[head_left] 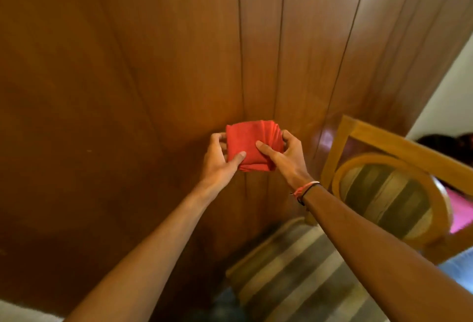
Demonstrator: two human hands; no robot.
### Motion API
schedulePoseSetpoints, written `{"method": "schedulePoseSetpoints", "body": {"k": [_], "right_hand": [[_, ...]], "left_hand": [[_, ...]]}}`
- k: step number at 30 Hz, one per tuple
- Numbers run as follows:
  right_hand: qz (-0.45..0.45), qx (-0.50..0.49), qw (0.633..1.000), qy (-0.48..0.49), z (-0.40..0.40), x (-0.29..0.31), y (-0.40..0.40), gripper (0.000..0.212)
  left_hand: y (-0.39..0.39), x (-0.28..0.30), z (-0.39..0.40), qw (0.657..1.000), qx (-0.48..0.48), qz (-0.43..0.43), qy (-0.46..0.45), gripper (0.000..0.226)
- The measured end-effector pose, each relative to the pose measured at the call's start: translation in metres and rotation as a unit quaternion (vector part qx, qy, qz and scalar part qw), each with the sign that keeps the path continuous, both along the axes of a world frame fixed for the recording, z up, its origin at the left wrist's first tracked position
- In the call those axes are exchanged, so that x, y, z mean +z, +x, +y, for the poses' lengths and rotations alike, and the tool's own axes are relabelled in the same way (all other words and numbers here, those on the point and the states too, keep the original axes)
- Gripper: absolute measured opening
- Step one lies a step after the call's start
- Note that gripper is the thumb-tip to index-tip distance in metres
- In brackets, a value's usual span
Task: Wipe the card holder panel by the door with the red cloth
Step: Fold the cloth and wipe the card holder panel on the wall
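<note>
Wood panelling (133, 70): it fills the left and middle of your view, reddish-brown, with dark vertical grooves running down towards your hands.
Your left hand (220, 161): it is closed on the left edge of the red cloth, thumb lying across the front near the lower left corner, fingers curled round behind the upper left corner.
Red cloth (249, 142): you have it folded into a thick squarish pad, held up in front of the wood panelling between both hands; the stacked fold edges show along its right side. Whether it touches the wood behind, you cannot tell from this view.
Your right hand (282, 159): it is closed on the right side of the cloth, thumb pressed on the front face, fingers wrapped round the layered right edge.
Wristbands (305, 188): a pinkish band and a dark cord sit on your right wrist.
Chair (378, 193): a light wooden frame with an oval back and striped upholstery stands to the lower right, beside the panelling and under your right forearm.
Card holder panel: you cannot make it out in this view.
</note>
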State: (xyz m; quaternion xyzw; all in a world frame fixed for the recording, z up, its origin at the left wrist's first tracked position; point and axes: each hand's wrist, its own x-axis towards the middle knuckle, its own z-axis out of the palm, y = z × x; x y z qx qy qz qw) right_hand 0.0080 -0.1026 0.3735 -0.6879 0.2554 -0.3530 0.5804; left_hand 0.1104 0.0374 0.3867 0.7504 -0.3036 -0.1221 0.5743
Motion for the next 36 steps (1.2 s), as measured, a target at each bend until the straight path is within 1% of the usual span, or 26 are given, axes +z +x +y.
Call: {"method": "schedulePoseSetpoints", "body": {"k": [3,5,9,14,16,18,21,24,27,31,33,34,36], "right_hand": [[-0.048,0.018,0.997,-0.056,0.028,0.064,0.020,0.027],[-0.082,0.033,0.992,-0.090,0.054,0.107,0.035,0.034],[-0.146,0.065,0.978,-0.136,0.111,0.176,0.060,0.034],[-0.219,0.126,0.957,-0.146,0.194,0.238,0.095,0.033],[-0.234,0.159,0.949,-0.142,0.227,0.256,0.108,0.026],[-0.247,0.207,0.937,-0.137,0.261,0.272,0.119,0.022],[-0.248,0.272,0.920,-0.138,0.310,0.291,0.136,0.024],[-0.234,0.314,0.907,-0.156,0.350,0.302,0.150,0.026],[-0.213,0.311,0.906,-0.195,0.388,0.310,0.158,0.032],[-0.236,0.317,0.887,-0.239,0.430,0.321,0.161,0.033],[-0.247,0.321,0.882,-0.240,0.446,0.324,0.164,0.041],[-0.246,0.319,0.884,-0.239,0.453,0.324,0.165,0.045],[-0.233,0.298,0.893,-0.244,0.465,0.322,0.169,0.049]], "left_hand": [[0.013,0.060,0.033,0.998,0.014,-0.039,-0.052,0.056],[0.022,0.100,0.064,0.994,0.027,-0.070,-0.083,0.055],[0.034,0.162,0.127,0.978,0.071,-0.139,-0.136,0.050],[0.047,0.222,0.216,0.948,0.156,-0.226,-0.161,0.048],[0.049,0.240,0.250,0.931,0.200,-0.262,-0.158,0.051],[0.049,0.253,0.287,0.909,0.247,-0.294,-0.164,0.053],[0.045,0.266,0.337,0.866,0.319,-0.347,-0.167,0.055],[0.046,0.272,0.375,0.824,0.384,-0.387,-0.154,0.054],[0.049,0.271,0.405,0.767,0.457,-0.433,-0.124,0.052],[0.054,0.271,0.436,0.695,0.516,-0.495,-0.082,0.042],[0.057,0.271,0.447,0.668,0.551,-0.498,-0.041,0.039],[0.058,0.271,0.452,0.651,0.578,-0.493,-0.003,0.042],[0.061,0.270,0.458,0.618,0.612,-0.486,0.089,0.056]]}}
